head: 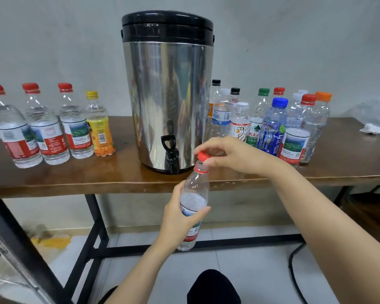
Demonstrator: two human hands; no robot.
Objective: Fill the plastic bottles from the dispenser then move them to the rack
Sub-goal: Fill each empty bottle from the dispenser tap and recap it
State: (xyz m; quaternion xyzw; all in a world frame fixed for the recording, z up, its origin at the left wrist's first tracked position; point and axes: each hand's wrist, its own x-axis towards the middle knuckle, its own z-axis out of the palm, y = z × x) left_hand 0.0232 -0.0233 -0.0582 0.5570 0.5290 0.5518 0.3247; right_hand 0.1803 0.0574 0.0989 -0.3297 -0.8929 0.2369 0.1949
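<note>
1. A person's left hand (180, 213) grips a clear plastic bottle with a red-and-white label (195, 189) around its middle, with fingers and thumb curled round the label.
2. The bottle hangs in the air in front of the edge of the brown wooden worktop (75, 174). It is tilted, and its neck leans up and away from the left hand toward the right hand (230, 154).
3. The right hand, above the left, pinches the round red screw cap (203, 156) between thumb and fingertips at the bottle's mouth. Whether the cap is seated on the thread cannot be told.
4. Water stands partway up the bottle, its surface just above the left hand's thumb.
5. Just left of the right hand and beyond it, a cylindrical stainless-steel dispenser with a black lid (167, 95) stands on the worktop. Its black tap (170, 152) is near the cap but apart from it.
6. Well to the left of both hands, a row of four capped bottles (51, 126) stands on the worktop: three clear with red caps and one with a yellow cap and a yellow-orange label.
7. Beyond the right hand and to its right stands a tight cluster of capped plastic bottles (272, 123) with black, white, green, blue, red and orange caps.
</note>
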